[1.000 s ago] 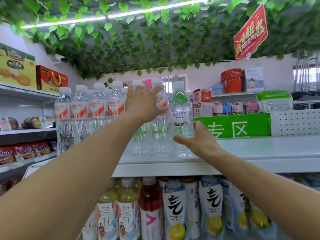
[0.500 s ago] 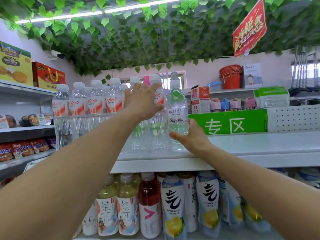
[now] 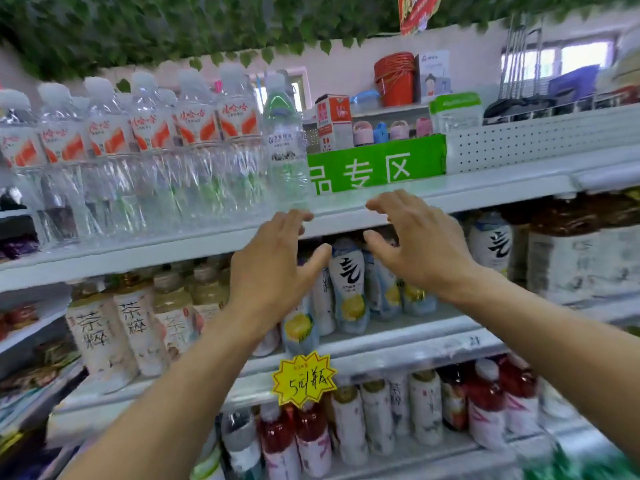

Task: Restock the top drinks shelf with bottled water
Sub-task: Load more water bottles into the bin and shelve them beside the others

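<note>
A row of clear water bottles with red-and-white labels (image 3: 152, 157) stands on the white top shelf (image 3: 450, 192). At the row's right end stands a water bottle with a green-tinted top and a white label (image 3: 285, 147). My left hand (image 3: 273, 268) and my right hand (image 3: 412, 244) hang side by side in front of the shelf's front edge, below the bottles. Their fingers are spread and loosely bent. Neither hand holds or touches anything.
A green sign with white characters (image 3: 377, 166) and a white perforated panel (image 3: 540, 140) back the top shelf's bare right part. Tea and juice bottles (image 3: 346, 285) fill the lower shelves, with a yellow price tag (image 3: 304, 379). Green leaves (image 3: 173, 26) hang overhead.
Both hands have let go of the bottles and dropped back below the top shelf's edge. The view has tilted down and is blurred.
</note>
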